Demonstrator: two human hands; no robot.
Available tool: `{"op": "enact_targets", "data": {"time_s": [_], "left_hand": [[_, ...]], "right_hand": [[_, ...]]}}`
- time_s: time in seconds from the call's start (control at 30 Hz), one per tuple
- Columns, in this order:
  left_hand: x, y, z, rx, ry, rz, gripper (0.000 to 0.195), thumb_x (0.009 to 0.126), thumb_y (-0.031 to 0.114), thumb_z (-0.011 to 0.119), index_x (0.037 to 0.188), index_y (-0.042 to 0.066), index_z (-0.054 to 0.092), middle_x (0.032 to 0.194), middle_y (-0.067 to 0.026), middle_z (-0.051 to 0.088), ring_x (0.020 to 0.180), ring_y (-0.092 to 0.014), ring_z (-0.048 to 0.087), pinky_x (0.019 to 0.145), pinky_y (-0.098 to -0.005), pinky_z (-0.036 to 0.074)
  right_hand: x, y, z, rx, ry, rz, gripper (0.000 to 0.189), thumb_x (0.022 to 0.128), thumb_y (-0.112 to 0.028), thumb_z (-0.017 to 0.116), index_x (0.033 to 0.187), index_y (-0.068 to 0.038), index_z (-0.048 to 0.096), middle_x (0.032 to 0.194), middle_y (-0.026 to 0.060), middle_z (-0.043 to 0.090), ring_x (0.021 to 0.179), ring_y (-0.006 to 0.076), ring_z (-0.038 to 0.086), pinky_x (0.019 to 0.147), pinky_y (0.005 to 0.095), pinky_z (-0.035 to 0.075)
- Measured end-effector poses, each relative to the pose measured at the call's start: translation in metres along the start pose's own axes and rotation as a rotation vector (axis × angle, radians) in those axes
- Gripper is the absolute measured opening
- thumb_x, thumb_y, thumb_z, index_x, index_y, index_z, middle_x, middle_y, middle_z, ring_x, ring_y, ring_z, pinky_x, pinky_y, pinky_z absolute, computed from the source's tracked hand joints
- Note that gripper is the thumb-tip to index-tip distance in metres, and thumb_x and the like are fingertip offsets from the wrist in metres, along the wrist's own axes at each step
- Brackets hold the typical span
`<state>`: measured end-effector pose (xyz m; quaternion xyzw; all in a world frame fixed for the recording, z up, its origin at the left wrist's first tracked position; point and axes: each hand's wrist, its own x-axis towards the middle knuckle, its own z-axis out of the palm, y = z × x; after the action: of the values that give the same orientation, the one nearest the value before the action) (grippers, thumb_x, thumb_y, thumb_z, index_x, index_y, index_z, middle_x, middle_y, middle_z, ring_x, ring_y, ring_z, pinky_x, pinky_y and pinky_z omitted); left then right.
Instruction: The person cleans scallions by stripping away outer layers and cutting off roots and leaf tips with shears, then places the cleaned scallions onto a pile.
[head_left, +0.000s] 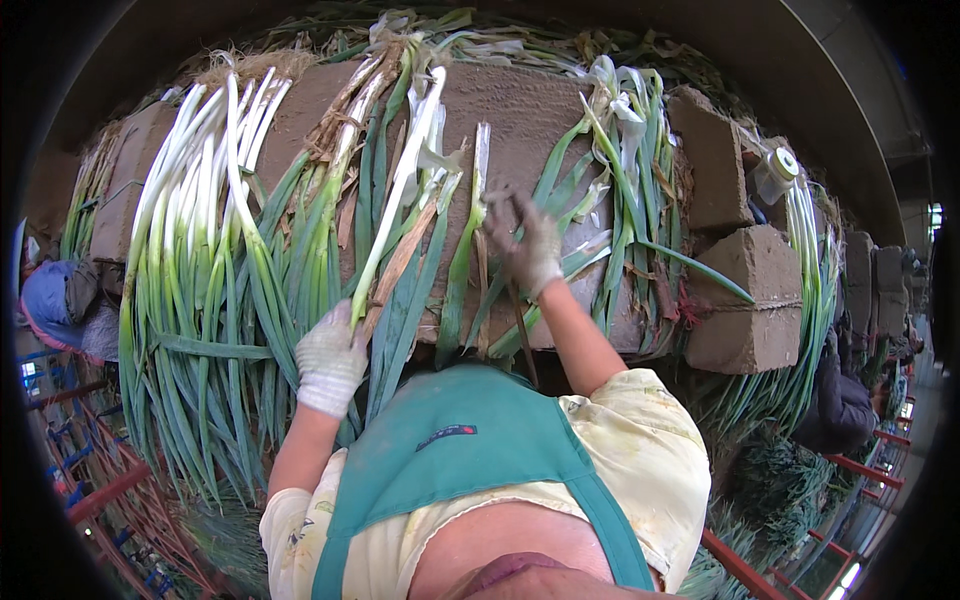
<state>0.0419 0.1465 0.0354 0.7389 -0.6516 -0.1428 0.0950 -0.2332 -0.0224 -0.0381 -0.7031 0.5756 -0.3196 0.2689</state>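
Note:
My left hand (332, 360), in a soiled whitish knit glove, grips one long Welsh onion (397, 184) at its pale green section. Its peeled white shank slants up and away from me over the work surface. My gloved right hand (523, 240) is blurred, with its fingers apart and nothing seen in them. Just left of its fingertips lies a stripped leaf sheath (481, 161). A row of clean white-shanked Welsh onions (202, 187) lies left of my left hand, roots away from me. Unpeeled onions with brown outer skins (349, 135) lie between that row and the held stalk.
Peeled-off leaves (634, 150) are heaped at the right of the brown block surface (517, 97). Beyond stand more blocks (742, 300), a lidded clear jar (776, 172) and another onion bundle (806, 240). Co-workers sit far left (56, 300) and right (836, 397). Red metal rails (112, 491) are behind.

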Motion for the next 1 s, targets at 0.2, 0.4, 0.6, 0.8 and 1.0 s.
{"op": "enact_targets", "data": {"time_s": [0.2,0.4,0.6,0.8,1.0], "left_hand": [[-0.051,-0.001,-0.041,0.027,0.062,0.049,0.033,0.085,0.012,0.068,0.116,0.003,0.062,0.092,-0.019,0.069,0.082,-0.037,0.067,0.072,-0.0424,0.055],[-0.083,-0.033,-0.063,0.182,0.123,0.093,0.039,0.082,0.013,0.069,0.119,0.004,0.061,0.082,-0.015,0.066,0.07,-0.034,0.065,0.063,-0.0442,0.053],[-0.107,-0.046,-0.065,-0.037,0.057,-0.022,0.034,0.084,0.012,0.068,0.116,0.001,0.064,0.087,-0.0183,0.069,0.076,-0.034,0.068,0.069,-0.0402,0.054],[-0.124,-0.062,-0.073,-0.619,-0.229,-0.316,0.033,0.084,0.016,0.07,0.112,-0.001,0.066,0.079,-0.0103,0.063,0.069,-0.017,0.06,0.068,-0.0298,0.05],[-0.138,-0.066,-0.106,-1.015,-0.26,-0.566,0.025,0.077,0.011,0.073,0.098,-0.004,0.07,0.073,0.0015,0.062,0.065,-0.006,0.054,0.065,-0.0223,0.046]], "right_hand": [[0.086,-0.023,0.036,0.879,-0.152,-0.158,0.082,0.089,-0.027,0.066,0.154,-0.013,0.019,0.147,0.0152,0.043,0.116,0.0283,0.059,0.076,0.0392,0.058],[0.096,-0.097,0.053,1.422,-0.613,0.164,0.059,0.096,-0.032,0.062,0.147,-0.019,0.034,0.127,-0.0025,0.059,0.091,0.0085,0.062,0.061,0.0204,0.043],[0.091,-0.088,0.09,1.09,-0.627,0.2,0.034,0.103,-0.032,0.054,0.113,0.0,0.058,0.106,0.0104,0.071,0.062,0.0093,0.058,0.052,0.0214,0.047],[0.077,-0.065,0.085,1.011,-0.654,0.096,0.032,0.104,-0.03,0.053,0.108,0.0,0.063,0.101,0.0066,0.07,0.08,0.0119,0.066,0.063,0.0253,0.054],[0.148,-0.013,0.077,0.185,-0.017,-0.38,0.012,0.091,0.0,0.056,0.092,-0.004,0.067,0.079,0.0069,0.066,0.07,0.0146,0.057,0.065,0.0319,0.05]]}}
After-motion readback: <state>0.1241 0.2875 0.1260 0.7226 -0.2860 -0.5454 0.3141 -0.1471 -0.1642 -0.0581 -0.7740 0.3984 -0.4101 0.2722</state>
